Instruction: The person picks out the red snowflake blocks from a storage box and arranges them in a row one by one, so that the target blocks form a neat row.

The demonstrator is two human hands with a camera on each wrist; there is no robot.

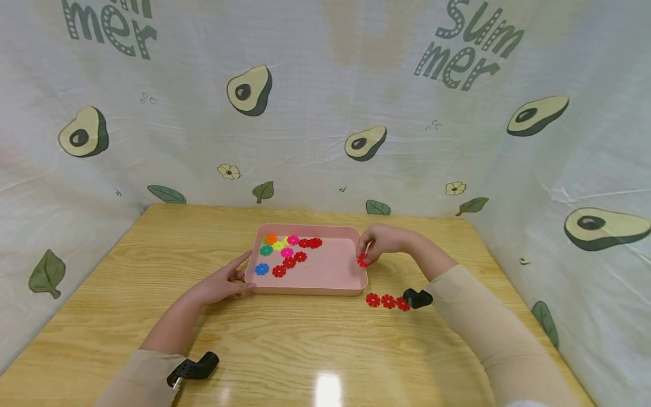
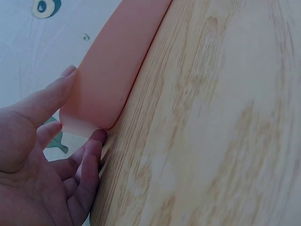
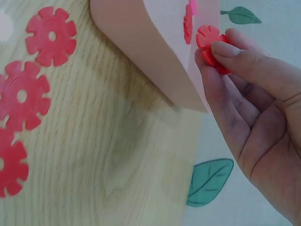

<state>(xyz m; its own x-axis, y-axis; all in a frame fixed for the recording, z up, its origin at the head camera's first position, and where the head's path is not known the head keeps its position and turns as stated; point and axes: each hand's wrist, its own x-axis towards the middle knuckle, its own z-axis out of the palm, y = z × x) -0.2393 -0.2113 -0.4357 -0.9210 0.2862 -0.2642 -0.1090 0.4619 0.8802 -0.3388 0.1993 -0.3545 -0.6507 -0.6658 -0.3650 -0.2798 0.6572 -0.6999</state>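
At the right end of a shallow pink tray (image 1: 333, 268), my right hand (image 1: 386, 239) pinches red notched plastic discs (image 3: 207, 38) between thumb and fingers; the right wrist view appears to show two, overlapping. My left hand (image 1: 222, 284) holds the tray's front left corner, thumb on the rim and other fingers curled low against the corner. Inside the tray, mostly toward the left, lie red discs (image 1: 278, 271), a blue disc (image 1: 261, 269), a green disc (image 1: 266, 250), an orange disc (image 1: 271, 239), pink discs (image 1: 287, 252) and yellow discs (image 1: 279, 245).
Three red discs (image 3: 51, 36) lie in a row on the wooden table (image 1: 285, 345), in front of the tray's right end; the right wrist camera (image 1: 418, 298) partly covers one. A printed cloth (image 1: 305, 113) hangs behind the table and along its sides.
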